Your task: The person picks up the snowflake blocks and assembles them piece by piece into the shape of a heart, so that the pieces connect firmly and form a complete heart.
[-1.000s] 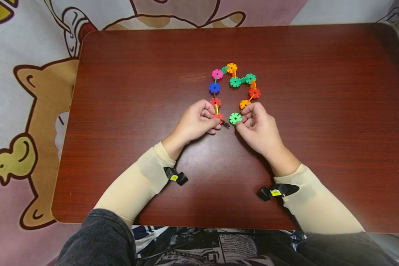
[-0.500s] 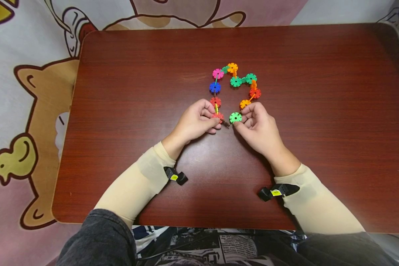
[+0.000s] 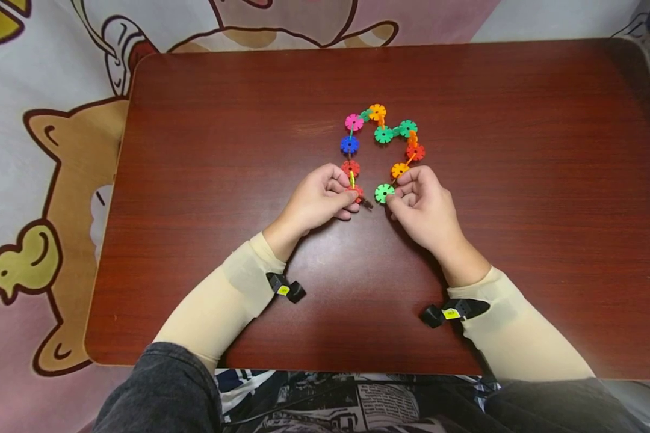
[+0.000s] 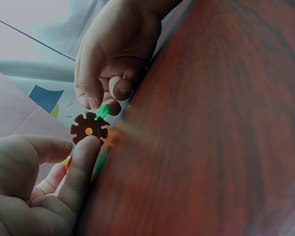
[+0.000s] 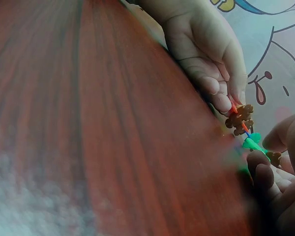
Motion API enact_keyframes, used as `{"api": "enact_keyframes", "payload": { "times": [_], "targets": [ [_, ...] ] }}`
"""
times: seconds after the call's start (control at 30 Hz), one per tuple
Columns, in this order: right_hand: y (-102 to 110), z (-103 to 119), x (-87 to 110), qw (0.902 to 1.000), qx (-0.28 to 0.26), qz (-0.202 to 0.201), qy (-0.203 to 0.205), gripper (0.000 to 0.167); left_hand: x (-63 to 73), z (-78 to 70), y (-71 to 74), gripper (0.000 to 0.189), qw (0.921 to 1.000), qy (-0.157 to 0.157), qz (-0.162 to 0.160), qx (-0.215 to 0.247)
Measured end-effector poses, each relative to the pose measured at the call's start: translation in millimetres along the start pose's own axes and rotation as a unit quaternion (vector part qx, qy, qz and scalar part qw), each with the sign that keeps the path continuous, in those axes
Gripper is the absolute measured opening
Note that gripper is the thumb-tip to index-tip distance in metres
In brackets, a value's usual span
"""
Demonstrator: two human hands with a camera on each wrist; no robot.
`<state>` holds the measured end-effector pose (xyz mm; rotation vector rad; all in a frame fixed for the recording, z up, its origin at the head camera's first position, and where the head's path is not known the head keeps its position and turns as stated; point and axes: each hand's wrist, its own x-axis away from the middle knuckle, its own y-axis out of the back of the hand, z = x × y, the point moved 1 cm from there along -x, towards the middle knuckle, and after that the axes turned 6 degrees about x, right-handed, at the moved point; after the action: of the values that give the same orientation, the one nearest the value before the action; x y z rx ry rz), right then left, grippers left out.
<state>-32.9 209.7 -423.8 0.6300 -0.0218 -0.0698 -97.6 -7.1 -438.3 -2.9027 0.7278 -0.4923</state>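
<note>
A chain of interlocking snowflake discs lies on the table in an unclosed loop. In the head view my left hand (image 3: 321,193) pinches a red disc (image 3: 357,192) at the loop's left end. A dark brown disc (image 3: 366,203) sticks out edge-on from it; in the left wrist view this brown disc (image 4: 82,129) shows its notched face beside my thumb. My right hand (image 3: 425,207) pinches the right end, with fingers at a light green disc (image 3: 384,193) and a brown disc (image 5: 274,158) partly hidden between them. A small gap separates the two ends in the head view.
The rest of the chain arches away from me, with blue (image 3: 349,144), pink (image 3: 354,122), orange (image 3: 377,112) and teal (image 3: 383,134) discs. Everything rests on a reddish-brown wooden table (image 3: 222,150). A cartoon-printed cloth (image 3: 81,156) lies beyond its left and far edges.
My right hand has shifted slightly right, its thumb drawing back a little from the light green disc's near edge. My left hand keeps its pinch almost unmoved.
</note>
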Motion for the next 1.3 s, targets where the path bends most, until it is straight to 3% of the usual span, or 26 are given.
{"api": "enact_keyframes", "payload": {
  "times": [0.53, 0.77, 0.97, 1.17, 1.3],
  "targets": [
    [1.6, 3.1, 0.1, 0.9999, -0.007, -0.002, -0.015, 0.033, 3.9, -3.8, 0.1, 0.012, 0.9973, 0.01, 0.021, -0.069],
    [1.2, 1.1, 0.2, 0.9998, 0.002, -0.008, -0.018, 0.037, 6.9, -3.0, 0.1, 0.02, 0.9958, 0.002, 0.032, -0.086],
    [0.8, -1.1, 1.0, 0.9993, -0.009, -0.035, 0.001, 0.036, 9.1, 0.6, -3.1, 0.029, 0.9965, -0.026, 0.032, -0.072],
    [-0.3, -4.4, 0.3, 0.9962, -0.016, -0.08, 0.031, 0.033, 9.5, 4.8, -6.0, 0.034, 0.9928, -0.071, 0.018, -0.095],
    [-0.7, -5.5, -1.1, 0.9951, -0.029, -0.086, 0.038, 0.03, 9.3, 4.9, -6.9, 0.035, 0.9908, -0.088, 0.012, -0.102]
  ]
}}
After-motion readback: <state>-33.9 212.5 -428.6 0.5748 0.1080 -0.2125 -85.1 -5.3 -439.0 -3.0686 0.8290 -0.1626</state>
